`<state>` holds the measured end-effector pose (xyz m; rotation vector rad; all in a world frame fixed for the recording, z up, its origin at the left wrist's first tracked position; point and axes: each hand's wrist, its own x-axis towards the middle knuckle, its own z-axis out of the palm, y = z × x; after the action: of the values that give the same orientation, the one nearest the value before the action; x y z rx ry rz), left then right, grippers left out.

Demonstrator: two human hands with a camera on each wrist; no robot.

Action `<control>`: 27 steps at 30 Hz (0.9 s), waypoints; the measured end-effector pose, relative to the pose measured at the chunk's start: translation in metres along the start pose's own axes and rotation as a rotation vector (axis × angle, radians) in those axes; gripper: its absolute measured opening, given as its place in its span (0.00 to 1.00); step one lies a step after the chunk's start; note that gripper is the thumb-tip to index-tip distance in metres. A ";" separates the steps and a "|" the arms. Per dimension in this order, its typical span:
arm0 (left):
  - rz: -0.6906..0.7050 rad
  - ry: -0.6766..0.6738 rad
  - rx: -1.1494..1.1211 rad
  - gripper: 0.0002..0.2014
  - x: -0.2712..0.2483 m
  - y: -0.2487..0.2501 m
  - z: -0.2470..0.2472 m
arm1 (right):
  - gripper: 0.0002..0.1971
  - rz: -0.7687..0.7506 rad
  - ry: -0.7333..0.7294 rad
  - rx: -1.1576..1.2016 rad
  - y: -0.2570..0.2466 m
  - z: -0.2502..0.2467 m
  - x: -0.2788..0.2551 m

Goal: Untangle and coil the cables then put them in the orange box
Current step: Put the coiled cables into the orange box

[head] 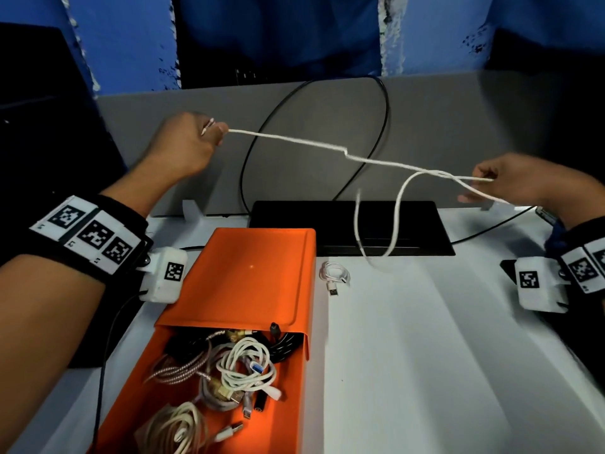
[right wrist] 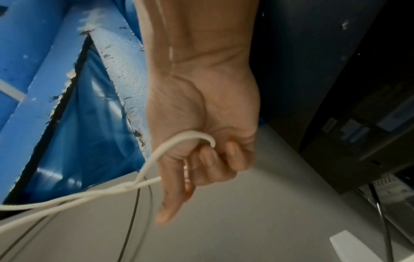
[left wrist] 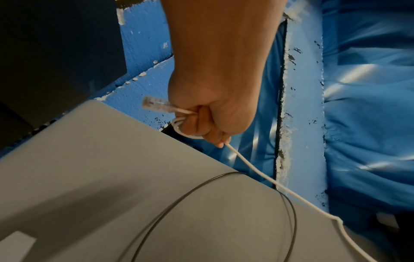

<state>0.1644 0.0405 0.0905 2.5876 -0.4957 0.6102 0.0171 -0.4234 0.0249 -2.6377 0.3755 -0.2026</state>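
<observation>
A long white cable [head: 314, 147] stretches in the air between both hands above the desk. My left hand [head: 186, 144] is raised at the left and grips one end; its clear plug [left wrist: 154, 103] sticks out of the fist [left wrist: 206, 120]. My right hand [head: 501, 185] at the right holds the cable [right wrist: 156, 152] looped through its curled fingers [right wrist: 215, 159]. A slack loop [head: 376, 224] hangs down from the right hand. The orange box [head: 229, 404] lies open at the lower left with several coiled cables [head: 242, 365] inside.
A small coiled white USB cable [head: 335, 273] lies on the white desk [head: 425, 355] right of the orange lid [head: 255, 273]. A black cable tray [head: 350, 227] sits at the desk's back. A thin black wire [head: 383, 126] arcs over the grey partition [head: 491, 119].
</observation>
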 end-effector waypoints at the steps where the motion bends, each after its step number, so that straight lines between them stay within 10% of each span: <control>1: -0.001 0.004 -0.014 0.19 0.000 0.002 -0.001 | 0.10 0.012 -0.009 -0.061 0.005 -0.001 0.005; 4: -0.015 0.014 -0.088 0.19 -0.001 0.008 -0.005 | 0.07 0.064 -0.088 -0.094 0.012 -0.008 0.010; 9: -0.007 -0.064 -0.249 0.17 -0.010 0.031 -0.007 | 0.45 -0.079 -0.079 0.577 -0.033 -0.023 -0.016; 15: 0.072 -0.126 -0.516 0.18 -0.022 0.083 -0.007 | 0.19 -0.277 0.242 0.478 -0.148 -0.017 -0.047; 18: 0.123 -0.260 -0.732 0.17 -0.030 0.107 -0.010 | 0.24 -0.418 0.312 0.302 -0.193 0.012 -0.053; 27: 0.144 -0.712 -1.381 0.18 -0.046 0.106 -0.011 | 0.11 -0.733 0.510 0.221 -0.194 0.049 -0.026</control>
<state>0.0770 -0.0328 0.1114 1.3281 -0.8913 -0.5435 0.0464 -0.2291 0.0701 -2.3553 -0.4559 -1.0864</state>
